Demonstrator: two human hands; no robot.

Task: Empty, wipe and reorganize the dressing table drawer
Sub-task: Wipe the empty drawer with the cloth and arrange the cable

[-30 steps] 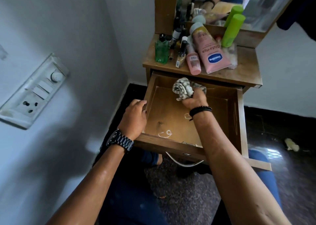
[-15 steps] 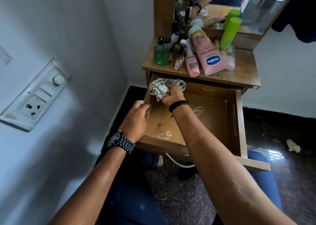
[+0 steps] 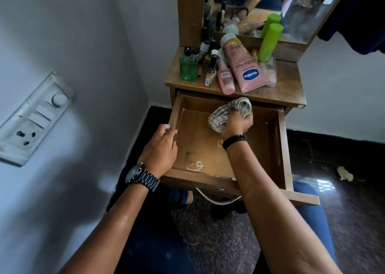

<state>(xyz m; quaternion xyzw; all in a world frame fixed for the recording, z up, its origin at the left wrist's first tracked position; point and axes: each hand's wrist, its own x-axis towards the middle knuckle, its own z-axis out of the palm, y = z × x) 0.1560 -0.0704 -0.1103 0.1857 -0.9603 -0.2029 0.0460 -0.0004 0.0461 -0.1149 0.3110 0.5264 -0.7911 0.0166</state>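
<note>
The wooden drawer [image 3: 282, 148] of the dressing table is pulled out and holds nothing but white scribble marks on its floor. My right hand [image 3: 236, 124] is closed around a bunched striped grey cloth [image 3: 227, 112], pressed at the drawer's back middle. My left hand [image 3: 160, 148], with a dark watch on the wrist, grips the drawer's left wall. On the tabletop [image 3: 287, 90] above lie a pink Vaseline tube [image 3: 242, 67], a smaller pink tube [image 3: 225, 79], a green glass bottle [image 3: 188, 67], a lime green bottle [image 3: 268, 42] and several small dark bottles.
A mirror [image 3: 270, 4] stands behind the tabletop. A wall with a white switchboard [image 3: 33, 117] runs close on the left. The drawer's front panel hangs partly loose at the right [image 3: 302, 198]. Dark floor lies to the right, with a small scrap [image 3: 344, 173] on it.
My right hand has carried the cloth from the drawer's back left corner to the back middle. My left hand stays on the left wall.
</note>
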